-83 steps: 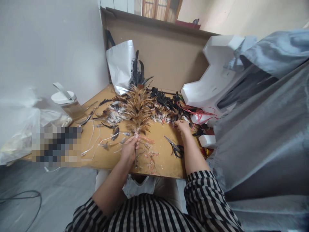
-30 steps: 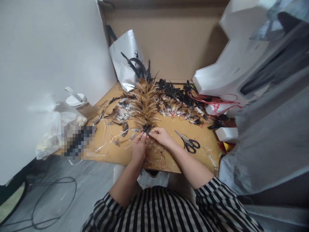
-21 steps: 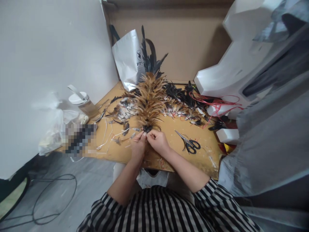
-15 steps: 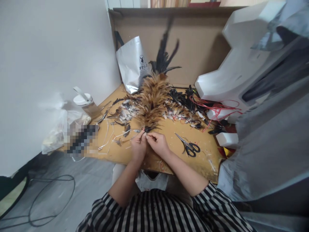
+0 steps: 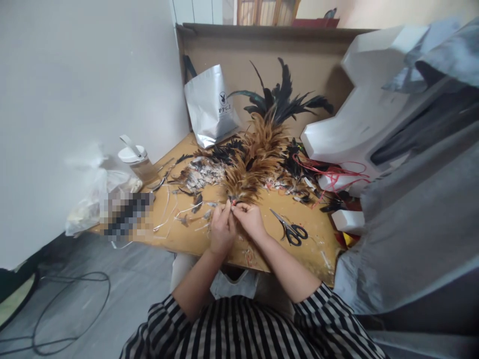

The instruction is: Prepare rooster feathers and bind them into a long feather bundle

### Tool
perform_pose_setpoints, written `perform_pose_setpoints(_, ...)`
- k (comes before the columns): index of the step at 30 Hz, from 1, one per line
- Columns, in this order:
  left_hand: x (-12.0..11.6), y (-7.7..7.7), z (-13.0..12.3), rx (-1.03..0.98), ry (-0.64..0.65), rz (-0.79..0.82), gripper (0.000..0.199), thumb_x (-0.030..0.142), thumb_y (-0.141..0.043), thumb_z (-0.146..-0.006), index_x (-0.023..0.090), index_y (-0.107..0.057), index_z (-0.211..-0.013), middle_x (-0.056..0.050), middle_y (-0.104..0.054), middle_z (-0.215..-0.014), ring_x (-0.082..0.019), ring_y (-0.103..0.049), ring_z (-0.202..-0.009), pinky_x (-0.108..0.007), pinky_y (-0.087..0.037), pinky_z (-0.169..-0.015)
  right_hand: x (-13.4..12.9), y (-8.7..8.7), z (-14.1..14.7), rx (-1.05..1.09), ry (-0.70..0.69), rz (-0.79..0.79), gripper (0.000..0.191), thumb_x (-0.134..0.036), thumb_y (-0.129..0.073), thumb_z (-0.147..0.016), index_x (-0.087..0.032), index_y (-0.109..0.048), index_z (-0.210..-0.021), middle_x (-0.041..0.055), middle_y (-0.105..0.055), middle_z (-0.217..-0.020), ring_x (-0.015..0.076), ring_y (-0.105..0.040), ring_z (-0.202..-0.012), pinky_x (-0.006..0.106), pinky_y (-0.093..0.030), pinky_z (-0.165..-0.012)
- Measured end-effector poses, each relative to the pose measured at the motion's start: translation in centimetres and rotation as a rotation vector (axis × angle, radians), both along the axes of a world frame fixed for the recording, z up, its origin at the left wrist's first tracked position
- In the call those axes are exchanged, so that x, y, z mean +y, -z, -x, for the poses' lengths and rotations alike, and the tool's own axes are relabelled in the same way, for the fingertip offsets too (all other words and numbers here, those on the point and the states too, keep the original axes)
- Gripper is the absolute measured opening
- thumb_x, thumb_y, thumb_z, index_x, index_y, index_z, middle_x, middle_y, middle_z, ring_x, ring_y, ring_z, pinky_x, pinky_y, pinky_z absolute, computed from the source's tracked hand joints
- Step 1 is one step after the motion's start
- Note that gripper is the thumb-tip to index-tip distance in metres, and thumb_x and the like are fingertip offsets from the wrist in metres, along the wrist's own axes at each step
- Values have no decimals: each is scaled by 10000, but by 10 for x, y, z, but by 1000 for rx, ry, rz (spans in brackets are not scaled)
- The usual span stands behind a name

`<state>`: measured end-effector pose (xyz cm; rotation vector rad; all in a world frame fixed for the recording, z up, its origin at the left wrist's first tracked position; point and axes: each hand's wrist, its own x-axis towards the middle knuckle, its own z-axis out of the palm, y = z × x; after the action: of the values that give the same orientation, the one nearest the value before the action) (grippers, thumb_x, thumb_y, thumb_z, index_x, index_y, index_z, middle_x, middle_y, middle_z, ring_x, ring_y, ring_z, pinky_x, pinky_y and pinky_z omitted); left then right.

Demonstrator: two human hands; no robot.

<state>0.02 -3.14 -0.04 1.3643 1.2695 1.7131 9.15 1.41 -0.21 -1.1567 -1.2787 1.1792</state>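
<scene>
A long bundle of brown feathers [image 5: 258, 154] with dark, glossy plumes at its far end stretches away from me over the table. Its near end, where a bit of red shows, is pinched between the fingertips of my left hand [image 5: 223, 229] and my right hand [image 5: 250, 219]. Both hands are closed and nearly touch each other. Black-handled scissors [image 5: 292, 230] lie to the right of my right hand. Loose feathers [image 5: 209, 174] with pale fluffy bases are heaped left of the bundle, and dark feathers [image 5: 294, 162] lie to its right.
A silver bag [image 5: 209, 107] leans at the back left beside a lidded bottle [image 5: 136, 162]. Red cord [image 5: 339, 172] lies tangled at the right, against white foam pieces [image 5: 348, 219]. White strips [image 5: 168, 219] and plastic bags [image 5: 90, 204] are at the left.
The feather bundle has swung to the right at its far end, and its dark plumes now fan out instead of standing up blurred. Both hands still pinch its near end; the view has shifted slightly.
</scene>
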Motion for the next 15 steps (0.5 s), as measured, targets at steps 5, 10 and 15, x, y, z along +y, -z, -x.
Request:
perform_pose_setpoints(5, 5, -2, 2, -266, 89, 167, 241, 262, -675, -672, 194, -708, -902, -65, -637, -857, -166, -556, -807, -266, -438, -722, 0, -3, -6, 141, -48, 68, 283, -412, -686, -574, -178, -535, -526, -24, -519, -493, 90, -430, -448, 225, -344, -461)
perform_pose_setpoints(10, 14, -3, 6, -618, 227, 399, 322, 285, -743, -579, 135, -684, -858, -43, -645, -718, -89, -526, -559, -196, -384, -483, -2, -4, -8, 287, -174, 169, 307, -426, -727, -544, -187, -535, -557, -1, -597, -532, 128, -523, -425, 254, -407, -438)
perform_pose_setpoints(15, 11, -11, 9, -736, 439, 438, 316, 251, -776, -538, 94, -657, -786, -21, -567, -638, -59, -481, -538, -155, -319, -440, -1, -1, -11, 308, -241, 238, 315, -412, -742, -539, -172, -546, -593, -6, -601, -502, 90, -496, -386, 199, -327, -393)
